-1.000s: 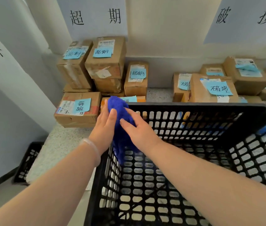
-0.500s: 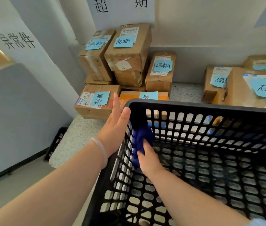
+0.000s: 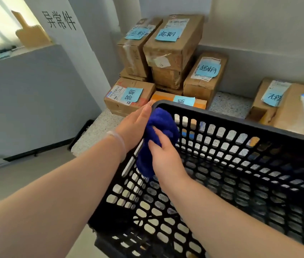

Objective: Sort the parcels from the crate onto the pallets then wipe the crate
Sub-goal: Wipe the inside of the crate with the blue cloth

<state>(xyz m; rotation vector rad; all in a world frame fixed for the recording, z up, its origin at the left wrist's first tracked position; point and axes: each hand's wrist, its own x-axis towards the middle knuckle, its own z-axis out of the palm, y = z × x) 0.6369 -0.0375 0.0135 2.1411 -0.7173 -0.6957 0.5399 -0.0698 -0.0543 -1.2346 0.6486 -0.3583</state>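
My R hand (image 3: 166, 157) was clamped on the blue cloth (image 3: 163, 125), thumb on top and fingers curled round it from the near side, holding it against the inside of the black crate (image 3: 231, 120) at its far-left corner, just under the rim. The cloth was bunched, top end level w/ the rim, lower end hanging down the left wall past my wrist. My L hand (image 3: 134, 125) was outside that same corner, fingers straight and together, palm flat towards the cloth and touching it, so the cloth sat between both hands. Clear wristband (image 3: 118, 138) on the L wrist. No parcels in the part of the crate I could see. Beyond it, on the speckled platform (image 3: 229, 105), cardboard parcels (image 3: 173, 51) w/ blue notes were stacked at the wall, and more parcels (image 3: 270, 97) lay apart to the right.
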